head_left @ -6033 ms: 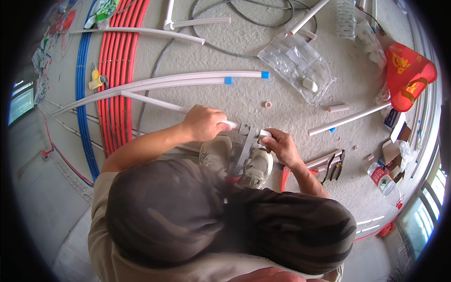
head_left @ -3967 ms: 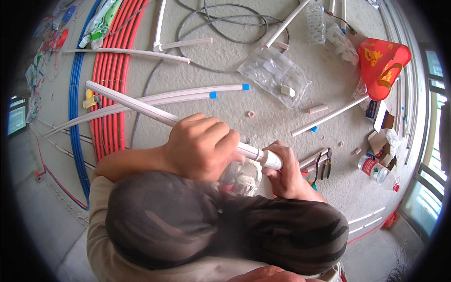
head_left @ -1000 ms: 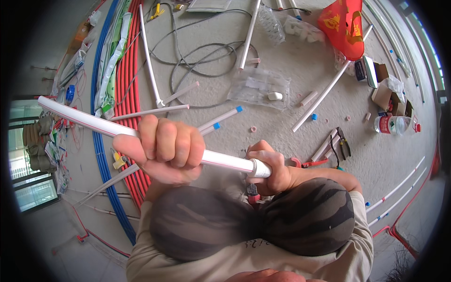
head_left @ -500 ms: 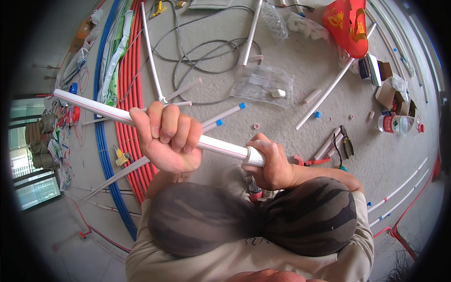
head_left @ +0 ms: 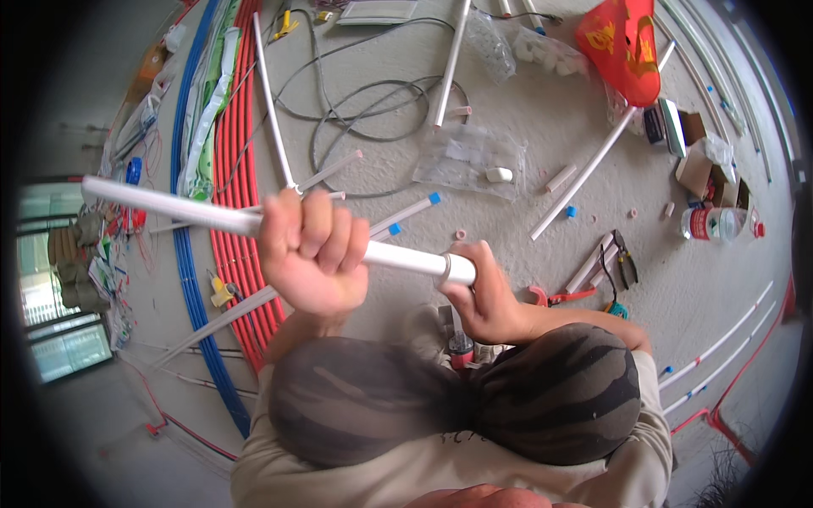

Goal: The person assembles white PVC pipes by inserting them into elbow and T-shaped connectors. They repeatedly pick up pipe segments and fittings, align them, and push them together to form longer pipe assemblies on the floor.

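Observation:
A long white plastic pipe (head_left: 174, 205) is held crosswise above my knees, sloping down toward the right. My left hand (head_left: 315, 254) is closed around it near the middle, knuckles up. On the pipe's right end sits a short white pipe fitting (head_left: 460, 269). My right hand (head_left: 493, 296) grips that fitting between thumb and fingers; its palm side is partly hidden. Below the hands, between my knees, a red and black tool (head_left: 461, 345) stands partly covered.
Red pipes (head_left: 247, 279) and blue pipes (head_left: 191, 284) run along the left. Grey cable (head_left: 381, 85) lies coiled ahead. Pliers (head_left: 627, 261), a red-handled tool (head_left: 569, 296), a water bottle (head_left: 714, 225), a red bag (head_left: 622, 55) and a clear plastic bag (head_left: 449, 161) lie on the floor.
The pipe's left end has dipped slightly and moved left. My right hand's fingers have shifted around the fitting, showing more of it. My left hand stays wrapped on the pipe.

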The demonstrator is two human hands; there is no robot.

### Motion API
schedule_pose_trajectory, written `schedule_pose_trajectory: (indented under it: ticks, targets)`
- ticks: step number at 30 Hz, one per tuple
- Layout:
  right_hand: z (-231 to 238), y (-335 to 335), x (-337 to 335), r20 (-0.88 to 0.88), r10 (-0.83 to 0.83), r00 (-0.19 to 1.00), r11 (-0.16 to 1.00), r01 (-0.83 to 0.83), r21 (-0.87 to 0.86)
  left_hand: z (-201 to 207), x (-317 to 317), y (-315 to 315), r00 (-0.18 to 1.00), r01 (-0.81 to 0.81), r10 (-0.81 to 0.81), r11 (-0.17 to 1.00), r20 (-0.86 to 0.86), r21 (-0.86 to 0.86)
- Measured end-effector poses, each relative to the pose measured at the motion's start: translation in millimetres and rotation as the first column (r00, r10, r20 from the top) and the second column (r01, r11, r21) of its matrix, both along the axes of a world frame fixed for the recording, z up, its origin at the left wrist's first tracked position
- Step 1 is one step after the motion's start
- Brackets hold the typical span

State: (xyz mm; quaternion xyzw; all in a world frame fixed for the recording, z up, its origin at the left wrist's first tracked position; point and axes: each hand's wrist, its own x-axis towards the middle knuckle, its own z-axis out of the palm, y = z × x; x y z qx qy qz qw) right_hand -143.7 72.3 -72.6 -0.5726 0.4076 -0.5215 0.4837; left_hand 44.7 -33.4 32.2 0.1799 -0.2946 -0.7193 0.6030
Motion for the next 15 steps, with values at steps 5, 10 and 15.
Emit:
schedule_pose_trajectory:
  ticks: [5, 10, 15]
  targets:
    - [6, -4, 15, 0.701, 0.219, 0.679, 0.822, -0.516, 0.243, 0, -31, -44, 0.974, 0.198, -0.196, 0.980, 0.115, -0.005]
    - [8, 9, 31, 0.722, 0.038, 0.691, 0.844, -0.409, 0.347, -14, -41, -52, 0.942, 0.313, -0.319, 0.947, 0.103, 0.077]
    - [0, 16, 20, 0.620, 0.023, 0.784, 0.853, -0.339, 0.396, -24, -46, -41, 0.958, 0.278, -0.285, 0.951, 0.035, 0.136]
